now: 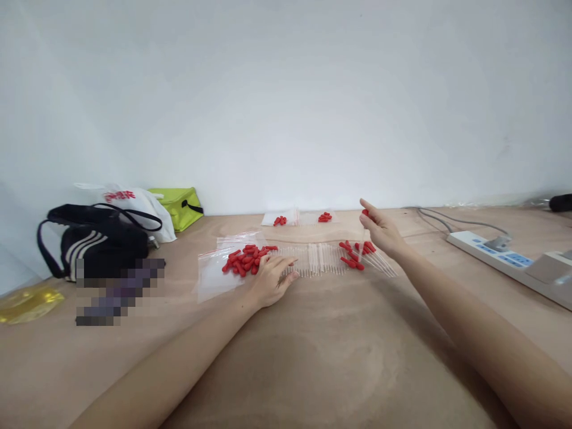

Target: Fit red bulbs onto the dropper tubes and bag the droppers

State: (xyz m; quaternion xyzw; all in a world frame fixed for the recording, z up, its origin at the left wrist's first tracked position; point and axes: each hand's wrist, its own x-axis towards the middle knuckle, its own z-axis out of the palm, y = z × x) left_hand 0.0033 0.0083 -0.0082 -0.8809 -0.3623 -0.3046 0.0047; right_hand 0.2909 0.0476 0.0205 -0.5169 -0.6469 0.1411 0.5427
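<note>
My right hand (383,231) is raised over the table and pinches a clear tube (361,244) with a red bulb at its top; the tube hangs down. Beneath it lie several red-bulbed tubes (353,261), their clear ends fanned to the right. My left hand (271,280) rests on the table with its fingers apart, beside a pile of loose red bulbs (243,260) and at the left end of a row of clear tubes (319,260). Under the red pile is a clear plastic bag (212,283).
Two small groups of red bulbs, one on the left (279,221) and one on the right (325,217), lie near the wall. A power strip (487,253) is at right. A black bag (102,247), a white bag (156,208) and a green box (179,208) stand at left.
</note>
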